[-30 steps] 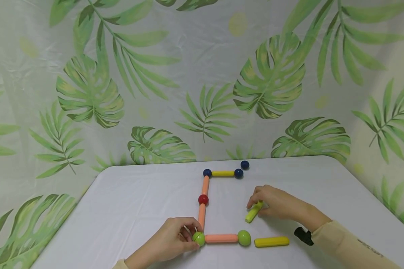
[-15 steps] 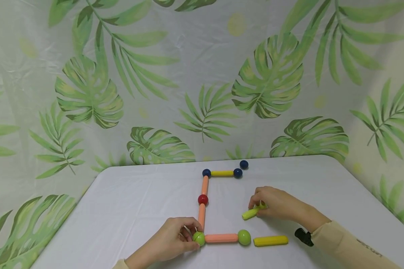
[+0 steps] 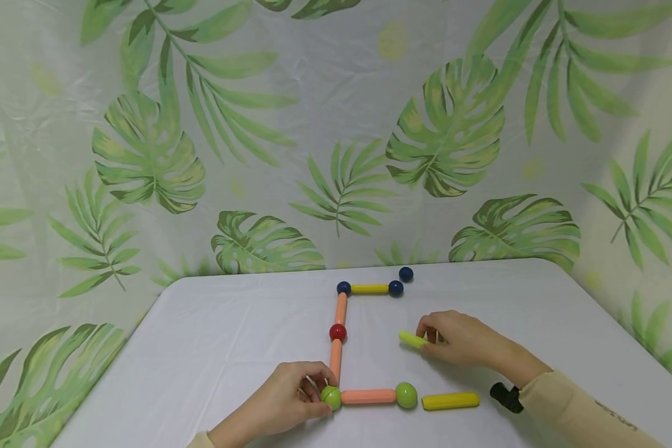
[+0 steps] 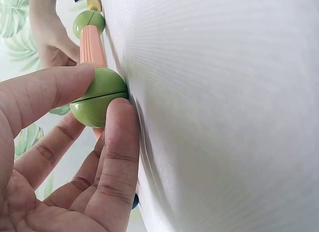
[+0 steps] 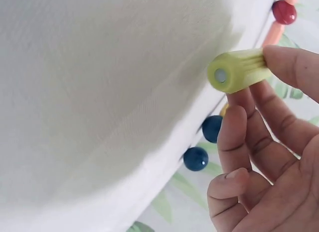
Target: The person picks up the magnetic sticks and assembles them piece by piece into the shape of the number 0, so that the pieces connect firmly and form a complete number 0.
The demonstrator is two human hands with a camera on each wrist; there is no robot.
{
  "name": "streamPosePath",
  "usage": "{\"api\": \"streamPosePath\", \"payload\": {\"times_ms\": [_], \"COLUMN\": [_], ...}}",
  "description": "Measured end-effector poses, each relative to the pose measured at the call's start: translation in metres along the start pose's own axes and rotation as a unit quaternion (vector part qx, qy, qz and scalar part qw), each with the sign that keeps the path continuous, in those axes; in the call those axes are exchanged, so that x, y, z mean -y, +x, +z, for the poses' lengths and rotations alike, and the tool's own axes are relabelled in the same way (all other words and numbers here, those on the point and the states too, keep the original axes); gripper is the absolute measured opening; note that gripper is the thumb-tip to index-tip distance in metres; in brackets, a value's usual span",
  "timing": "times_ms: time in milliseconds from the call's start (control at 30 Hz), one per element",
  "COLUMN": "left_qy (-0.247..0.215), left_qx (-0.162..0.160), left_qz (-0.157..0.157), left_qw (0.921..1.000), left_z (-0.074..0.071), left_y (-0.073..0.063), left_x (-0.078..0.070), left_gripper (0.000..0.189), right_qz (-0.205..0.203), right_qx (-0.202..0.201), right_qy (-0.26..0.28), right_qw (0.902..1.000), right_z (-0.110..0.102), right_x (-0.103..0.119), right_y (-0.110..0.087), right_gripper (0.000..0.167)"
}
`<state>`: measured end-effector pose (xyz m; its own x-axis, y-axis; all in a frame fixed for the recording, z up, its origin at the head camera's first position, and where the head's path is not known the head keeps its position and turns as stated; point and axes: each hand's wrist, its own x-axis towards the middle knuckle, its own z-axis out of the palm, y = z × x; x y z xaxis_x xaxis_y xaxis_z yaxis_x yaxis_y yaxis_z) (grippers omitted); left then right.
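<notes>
My left hand (image 3: pixel 285 395) pinches a green ball (image 4: pixel 99 105) at the near-left corner of a chain of magnetic sticks and balls. From that ball a salmon stick (image 3: pixel 368 396) runs right to a second green ball (image 3: pixel 406 395). Another salmon stick (image 3: pixel 336 358) leads away to a red ball (image 3: pixel 338 332). To the right of the chain, my right hand (image 3: pixel 462 337) holds a yellow-green stick (image 5: pixel 239 71) between thumb and fingers, apart from the other pieces. A round grey disc shows in its end in the right wrist view; the fingers hide its other end in the head view.
A loose yellow stick (image 3: pixel 450 401) lies right of the second green ball. At the far end, a yellow stick (image 3: pixel 369 289) joins two dark blue balls, with a further blue ball (image 3: pixel 406 274) beside them. A leaf-patterned curtain (image 3: pixel 336 124) hangs behind the white table (image 3: pixel 224 330).
The yellow-green stick has turned in my right hand, its free end swinging from toward me round to the left and slightly away. My left hand stays on the green ball.
</notes>
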<state>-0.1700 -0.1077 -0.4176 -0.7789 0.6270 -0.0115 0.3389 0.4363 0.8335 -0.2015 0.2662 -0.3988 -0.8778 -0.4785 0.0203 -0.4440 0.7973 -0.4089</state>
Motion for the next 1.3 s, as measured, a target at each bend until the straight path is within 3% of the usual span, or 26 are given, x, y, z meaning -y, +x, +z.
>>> {"api": "streamPosePath", "payload": {"times_ms": [233, 433, 900, 1067, 1300], "left_qy": [0.0, 0.002, 0.001, 0.001, 0.001], "left_qx": [-0.002, -0.004, -0.005, -0.005, -0.004], "left_qz": [0.003, 0.005, 0.004, 0.003, 0.004], "left_qw": [1.0, 1.0, 1.0, 1.0, 1.0], "left_z": [0.0, 0.001, 0.001, 0.001, 0.001], "left_y": [0.0, 0.0, 0.0, 0.0, 0.0], "left_x": [0.001, 0.002, 0.002, 0.002, 0.002], "left_gripper": [0.027, 0.027, 0.028, 0.028, 0.028], "right_qz": [0.003, 0.053, 0.178, 0.176, 0.16], "right_qx": [-0.006, -0.022, -0.002, 0.021, 0.044], "right_qy": [0.086, 0.146, 0.272, 0.303, 0.321], "right_qw": [0.9963, 0.9876, 0.9456, 0.9363, 0.9323], "right_z": [0.005, 0.009, 0.012, 0.015, 0.02], "right_x": [-0.003, 0.001, 0.014, 0.014, 0.015], "right_y": [0.004, 0.007, 0.013, 0.013, 0.013], "right_gripper": [0.016, 0.02, 0.023, 0.024, 0.024]}}
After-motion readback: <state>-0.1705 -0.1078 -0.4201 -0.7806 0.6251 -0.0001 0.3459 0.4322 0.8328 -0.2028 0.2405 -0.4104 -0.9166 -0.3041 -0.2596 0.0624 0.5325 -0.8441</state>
